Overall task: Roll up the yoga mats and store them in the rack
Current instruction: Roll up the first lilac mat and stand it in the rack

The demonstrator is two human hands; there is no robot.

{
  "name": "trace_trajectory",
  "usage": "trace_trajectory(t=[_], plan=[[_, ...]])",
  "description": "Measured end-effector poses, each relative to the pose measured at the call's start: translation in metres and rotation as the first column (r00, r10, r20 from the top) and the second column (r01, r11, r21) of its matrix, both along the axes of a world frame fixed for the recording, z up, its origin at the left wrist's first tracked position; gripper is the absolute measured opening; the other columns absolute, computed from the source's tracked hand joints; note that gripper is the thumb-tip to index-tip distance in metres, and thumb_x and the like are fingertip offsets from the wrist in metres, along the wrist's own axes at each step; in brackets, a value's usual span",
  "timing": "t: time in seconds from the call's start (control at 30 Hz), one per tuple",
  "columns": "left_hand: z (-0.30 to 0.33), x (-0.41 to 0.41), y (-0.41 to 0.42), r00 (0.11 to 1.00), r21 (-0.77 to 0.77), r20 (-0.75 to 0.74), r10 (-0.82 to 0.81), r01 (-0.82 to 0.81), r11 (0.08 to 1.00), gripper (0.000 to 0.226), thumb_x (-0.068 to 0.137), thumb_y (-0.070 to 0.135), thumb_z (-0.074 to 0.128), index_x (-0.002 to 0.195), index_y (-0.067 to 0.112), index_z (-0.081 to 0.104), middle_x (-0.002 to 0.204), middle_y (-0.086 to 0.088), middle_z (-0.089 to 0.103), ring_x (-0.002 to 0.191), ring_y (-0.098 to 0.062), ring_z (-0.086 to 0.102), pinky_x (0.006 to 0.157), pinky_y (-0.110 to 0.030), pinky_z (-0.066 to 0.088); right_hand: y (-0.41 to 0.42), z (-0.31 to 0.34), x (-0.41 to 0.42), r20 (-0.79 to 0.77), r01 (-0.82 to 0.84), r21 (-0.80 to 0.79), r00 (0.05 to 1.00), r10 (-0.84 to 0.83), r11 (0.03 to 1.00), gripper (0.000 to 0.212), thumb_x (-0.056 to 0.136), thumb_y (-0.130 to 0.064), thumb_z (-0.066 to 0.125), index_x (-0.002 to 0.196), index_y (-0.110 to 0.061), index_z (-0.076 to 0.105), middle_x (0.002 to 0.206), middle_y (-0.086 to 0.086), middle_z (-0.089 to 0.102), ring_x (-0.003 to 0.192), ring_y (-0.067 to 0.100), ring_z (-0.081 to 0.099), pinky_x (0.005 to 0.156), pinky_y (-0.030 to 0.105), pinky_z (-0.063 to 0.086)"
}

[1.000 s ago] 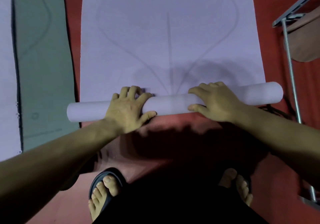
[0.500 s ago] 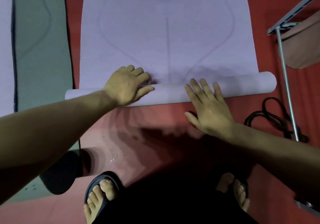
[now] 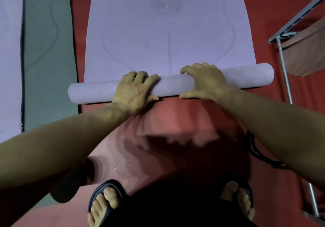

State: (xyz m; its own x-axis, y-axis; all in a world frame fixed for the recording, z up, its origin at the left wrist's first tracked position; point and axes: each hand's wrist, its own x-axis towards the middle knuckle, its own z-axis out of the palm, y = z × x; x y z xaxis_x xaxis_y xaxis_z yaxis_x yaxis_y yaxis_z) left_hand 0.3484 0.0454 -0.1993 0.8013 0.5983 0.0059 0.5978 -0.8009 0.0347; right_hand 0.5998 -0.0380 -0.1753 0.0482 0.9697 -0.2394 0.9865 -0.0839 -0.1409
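A lilac yoga mat (image 3: 163, 33) lies flat on the red floor ahead of me, its near end wound into a roll (image 3: 249, 77) that runs slightly uphill to the right. My left hand (image 3: 137, 89) grips the roll left of its middle, fingers curled over the top and thumb at the near side. My right hand (image 3: 204, 81) grips it just right of the middle in the same way. The metal rack (image 3: 283, 58) stands at the right edge, with a brownish mat hanging in it.
A grey-green mat (image 3: 47, 51) lies flat to the left, and another lilac mat (image 3: 8, 51) beyond it at the left edge. A black cord (image 3: 255, 149) lies on the floor under my right forearm. My sandalled feet (image 3: 105, 200) stand on a reddish mat (image 3: 167, 121).
The roll has moved further away along the mat and grown thicker. My right hand, flat behind the roll half a second ago, now curls over it. My left hand shifted back onto the roll's top.
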Motion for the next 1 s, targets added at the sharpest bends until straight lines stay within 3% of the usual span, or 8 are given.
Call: trace_trajectory(t=[0.17, 0.37, 0.43, 0.6, 0.7, 0.8, 0.9, 1.0], plan=[[0.008, -0.025, -0.024, 1.0, -0.103, 0.021, -0.016, 0.018, 0.995, 0.063, 0.088, 0.071, 0.036, 0.134, 0.028, 0.043, 0.115, -0.008, 0.06, 0.095, -0.037, 0.057, 0.084, -0.048, 0.047, -0.02, 0.01, -0.016, -0.133, -0.005, -0.165, 0.991, -0.017, 0.986, 0.075, 0.063, -0.072, 0.074, 0.126, -0.038, 0.05, 0.115, -0.003, 0.061, 0.106, 0.024, 0.055, 0.089, 0.037, 0.041], [0.007, -0.036, -0.044, 0.994, -0.279, -0.098, -0.052, 0.022, 0.96, 0.067, 0.086, 0.078, 0.021, 0.138, 0.038, 0.033, 0.12, -0.001, 0.059, 0.1, -0.031, 0.056, 0.089, -0.046, 0.046, -0.042, 0.006, -0.021, -0.209, -0.031, -0.323, 0.977, -0.039, 0.946, 0.073, 0.06, -0.076, 0.072, 0.121, -0.041, 0.055, 0.116, -0.01, 0.063, 0.106, 0.017, 0.055, 0.088, 0.033, 0.045], [0.006, -0.033, -0.034, 0.991, -0.299, -0.115, -0.071, 0.034, 0.954, 0.067, 0.086, 0.076, 0.02, 0.139, 0.038, 0.032, 0.12, 0.0, 0.058, 0.101, -0.028, 0.054, 0.088, -0.044, 0.045, -0.046, 0.002, -0.021, -0.195, -0.021, -0.249, 0.98, -0.029, 0.968, 0.075, 0.064, -0.076, 0.069, 0.129, -0.041, 0.054, 0.124, -0.008, 0.059, 0.114, 0.02, 0.053, 0.096, 0.038, 0.044], [0.005, -0.02, -0.001, 0.99, -0.301, -0.1, -0.101, 0.067, 0.951, 0.068, 0.086, 0.073, 0.017, 0.14, 0.039, 0.042, 0.134, -0.001, 0.048, 0.114, -0.027, 0.044, 0.097, -0.046, 0.035, -0.095, -0.004, -0.031, -0.022, -0.023, 0.33, 0.999, 0.033, 0.944, 0.067, 0.078, -0.051, 0.07, 0.136, -0.018, 0.057, 0.136, 0.008, 0.056, 0.12, 0.036, 0.05, 0.103, 0.051, 0.04], [0.005, -0.013, 0.014, 0.991, -0.347, -0.047, -0.122, 0.098, 0.933, 0.065, 0.088, 0.072, 0.019, 0.136, 0.038, 0.048, 0.129, 0.0, 0.049, 0.11, -0.025, 0.045, 0.096, -0.044, 0.036, -0.129, -0.014, -0.041, 0.117, -0.062, 0.304, 0.993, 0.027, 0.951, 0.076, 0.079, -0.045, 0.071, 0.144, -0.014, 0.048, 0.15, 0.011, 0.045, 0.132, 0.04, 0.042, 0.108, 0.058, 0.03], [0.005, -0.009, 0.019, 0.984, -0.183, 0.037, -0.174, 0.178, 0.967, 0.055, 0.094, 0.062, 0.031, 0.124, 0.024, 0.057, 0.114, -0.006, 0.057, 0.094, -0.03, 0.05, 0.082, -0.041, 0.041, -0.128, -0.025, -0.042, 0.136, -0.035, 0.198, 0.991, 0.008, 0.979, 0.09, 0.081, -0.049, 0.067, 0.154, -0.014, 0.03, 0.163, 0.01, 0.024, 0.147, 0.04, 0.023, 0.113, 0.066, 0.02], [0.01, -0.003, 0.009, 0.988, 0.078, 0.135, -0.068, 0.058, 0.995, 0.039, 0.098, 0.048, 0.043, 0.116, 0.018, 0.062, 0.105, -0.009, 0.058, 0.083, -0.033, 0.051, 0.069, -0.041, 0.039, -0.099, -0.029, -0.034, 0.154, -0.016, 0.189, 0.988, -0.013, 0.982, 0.1, 0.077, -0.053, 0.07, 0.156, -0.015, 0.023, 0.164, 0.01, 0.02, 0.149, 0.038, 0.019, 0.114, 0.067, 0.013], [0.005, -0.004, -0.017, 0.987, 0.063, 0.151, 0.051, -0.061, 0.996, 0.057, 0.092, 0.062, 0.047, 0.129, 0.019, 0.054, 0.117, -0.01, 0.054, 0.096, -0.035, 0.05, 0.083, -0.047, 0.041, -0.062, -0.029, -0.021, 0.181, 0.009, 0.146, 0.983, -0.036, 0.989, 0.107, 0.074, -0.062, 0.069, 0.157, -0.018, 0.017, 0.162, 0.008, 0.024, 0.148, 0.035, 0.023, 0.114, 0.067, 0.012]])
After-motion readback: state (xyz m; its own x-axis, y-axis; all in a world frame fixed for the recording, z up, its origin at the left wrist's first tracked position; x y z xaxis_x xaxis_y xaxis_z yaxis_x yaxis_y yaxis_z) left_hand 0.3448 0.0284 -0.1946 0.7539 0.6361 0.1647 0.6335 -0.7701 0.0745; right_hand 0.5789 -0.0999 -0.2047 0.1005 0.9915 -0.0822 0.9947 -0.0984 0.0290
